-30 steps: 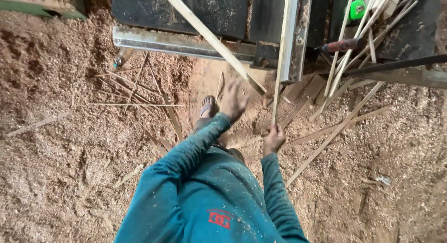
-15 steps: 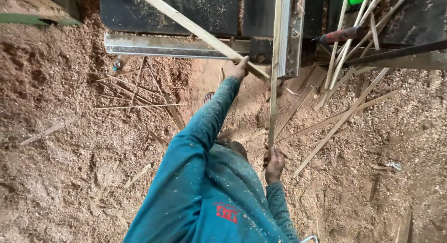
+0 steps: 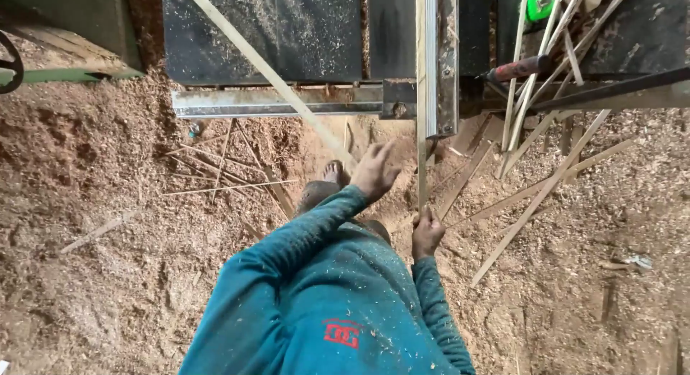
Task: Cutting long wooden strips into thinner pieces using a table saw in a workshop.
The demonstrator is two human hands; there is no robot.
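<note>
While right hand grips, wood strip points upward.

A thin wooden strip is gripped at its lower end by the right hand at centre frame. The left hand is held open just beside a long diagonal slat. Sawdust is spread across the floor.

Thin pale wood strip: long, narrow, square-edged, dusted with sawdust. Runs nearly straight away from the person, alongside the metal fence of the saw table. Near end gripped in the closed right hand. Second, wider pale strip lies diagonally across the dark tabletop, its lower end beside the open left hand.
</note>
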